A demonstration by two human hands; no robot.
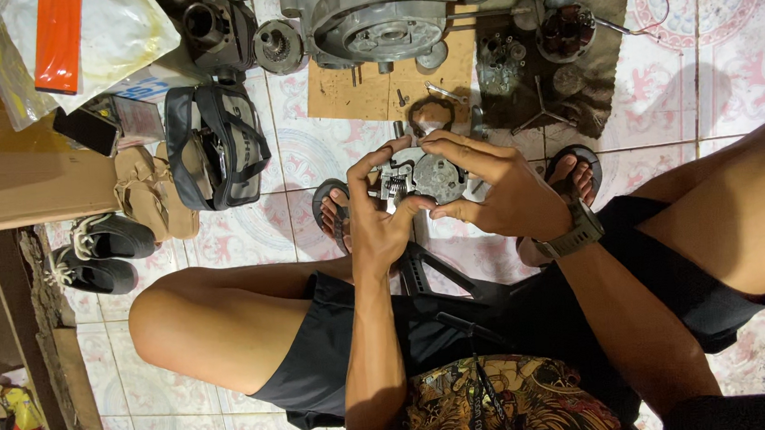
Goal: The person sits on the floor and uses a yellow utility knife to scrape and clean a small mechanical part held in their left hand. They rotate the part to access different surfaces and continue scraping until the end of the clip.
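now | both hands: left hand (381,217), right hand (498,193) | fingers clamped on round metal part (423,178)

Two bare hands, the left hand (381,220) and the right hand (497,189), are holding one round metal engine part (423,176). One engine casing (382,16) is lying ahead, two dark shoes (98,253) are sitting left, beside one grey bag (216,146).

Fingers (450,147) hide much of the round metal part (434,177)
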